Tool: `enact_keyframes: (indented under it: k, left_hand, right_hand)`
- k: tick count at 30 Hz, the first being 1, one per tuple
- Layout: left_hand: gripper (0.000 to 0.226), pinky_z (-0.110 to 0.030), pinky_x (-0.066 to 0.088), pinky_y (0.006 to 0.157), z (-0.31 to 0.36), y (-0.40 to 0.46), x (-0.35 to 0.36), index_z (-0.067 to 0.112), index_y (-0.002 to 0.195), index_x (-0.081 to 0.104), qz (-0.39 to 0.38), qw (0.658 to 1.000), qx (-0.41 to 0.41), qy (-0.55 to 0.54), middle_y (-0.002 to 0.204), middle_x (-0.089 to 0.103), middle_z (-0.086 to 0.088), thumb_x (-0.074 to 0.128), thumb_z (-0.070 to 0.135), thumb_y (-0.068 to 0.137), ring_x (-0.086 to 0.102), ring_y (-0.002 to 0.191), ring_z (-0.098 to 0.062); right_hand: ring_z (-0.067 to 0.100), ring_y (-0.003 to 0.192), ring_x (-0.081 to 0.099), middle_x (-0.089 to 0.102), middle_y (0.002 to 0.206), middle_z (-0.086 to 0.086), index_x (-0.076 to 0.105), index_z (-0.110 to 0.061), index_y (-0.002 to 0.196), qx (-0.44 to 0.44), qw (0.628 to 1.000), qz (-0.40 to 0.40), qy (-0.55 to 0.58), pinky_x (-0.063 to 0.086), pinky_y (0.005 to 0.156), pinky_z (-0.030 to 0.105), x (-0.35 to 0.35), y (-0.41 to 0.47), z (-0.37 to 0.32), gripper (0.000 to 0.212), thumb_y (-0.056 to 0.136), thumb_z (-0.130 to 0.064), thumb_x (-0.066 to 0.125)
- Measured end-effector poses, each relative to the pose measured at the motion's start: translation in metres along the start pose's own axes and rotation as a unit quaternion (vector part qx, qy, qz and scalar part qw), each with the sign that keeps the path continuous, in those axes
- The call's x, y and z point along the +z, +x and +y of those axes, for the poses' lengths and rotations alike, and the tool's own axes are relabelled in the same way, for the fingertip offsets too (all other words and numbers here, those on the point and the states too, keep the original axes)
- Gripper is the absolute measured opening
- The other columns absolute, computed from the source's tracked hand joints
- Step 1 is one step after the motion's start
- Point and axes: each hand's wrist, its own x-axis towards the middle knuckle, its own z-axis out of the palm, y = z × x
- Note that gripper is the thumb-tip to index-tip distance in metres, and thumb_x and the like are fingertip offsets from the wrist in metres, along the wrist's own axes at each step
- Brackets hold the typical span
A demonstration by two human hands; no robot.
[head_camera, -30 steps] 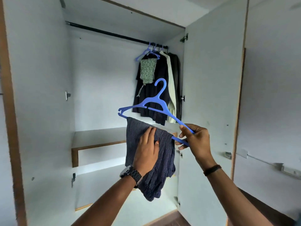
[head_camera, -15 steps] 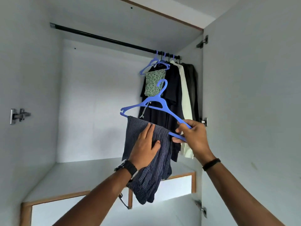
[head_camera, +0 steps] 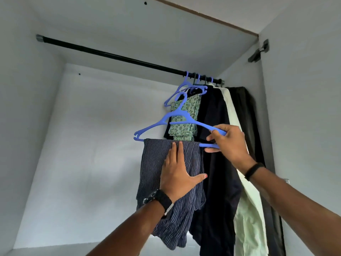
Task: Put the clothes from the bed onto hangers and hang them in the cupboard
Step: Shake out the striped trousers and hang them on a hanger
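Head view: right grip [head_camera: 227, 143] clamps hanger [head_camera: 177, 120], flat left palm [head_camera: 178, 173] against draped striped cloth [head_camera: 158, 163]

The blue moulded plastic hanger [head_camera: 167, 122] looks smooth with a slight sheen. Over its lower bar hangs the dark navy pinstriped cloth garment [head_camera: 156, 169], a thin, soft, crumpled weave, matt. The black round hanging rail [head_camera: 110, 54] is glossy, with a dull grey metal socket at its left end. The white cupboard back wall [head_camera: 96, 145] is smooth matt laminate; a brown wood-look strip edges the top. The green leaf-print cloth [head_camera: 182, 122] is matt, the pale green garment [head_camera: 249, 218] wrinkled. The black wristwatch strap [head_camera: 164, 199] looks ribbed and rubbery.
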Motion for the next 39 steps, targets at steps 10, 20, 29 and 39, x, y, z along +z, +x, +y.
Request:
enact_keyframes:
  k: [10,20,29,39]
  left_hand:
    - [0.093,-0.039,0.032,0.112,-0.081,0.177,0.06,0.019,0.152,-0.006,0.048,0.994,0.07,0.074,0.157,0.011,-0.009,0.06,0.027,0.087,0.024,0.141,-0.028]
    - [0.089,-0.044,0.044,0.096,-0.129,0.293,0.066,0.024,0.151,-0.006,0.081,0.965,0.069,0.241,0.149,0.027,-0.01,0.058,0.017,0.09,0.047,0.119,-0.034]
    - [0.081,-0.041,0.045,0.077,-0.165,0.334,0.063,0.026,0.151,-0.004,0.044,0.957,0.057,0.281,0.145,0.034,-0.012,0.047,0.009,0.09,0.054,0.111,-0.037]
    - [0.079,-0.044,0.05,0.079,-0.172,0.321,0.077,0.025,0.152,0.0,0.034,0.974,0.1,0.2,0.139,0.039,-0.013,0.042,0.002,0.089,0.053,0.104,-0.035]
  right_hand:
    - [0.021,0.059,0.067,0.065,0.088,0.024,0.063,0.011,0.092,-0.109,0.989,0.059,-0.085,0.058,0.048,0.029,0.064,0.183,0.062,0.018,0.094,-0.003,0.052]
    - [0.034,0.079,0.066,0.063,0.09,0.02,0.056,0.001,0.086,-0.183,0.961,0.117,-0.172,0.058,0.073,0.044,0.116,0.324,0.071,0.013,0.093,-0.008,0.048]
    - [0.021,0.05,0.051,0.039,0.06,0.005,0.03,-0.014,0.06,-0.184,0.939,0.123,-0.262,0.031,0.038,0.021,0.157,0.383,0.09,0.039,0.092,-0.001,0.048]
    - [0.029,0.081,0.057,0.06,0.106,0.02,0.056,0.004,0.107,-0.18,0.917,0.146,-0.323,0.046,0.067,0.029,0.152,0.363,0.09,0.018,0.091,0.0,0.047]
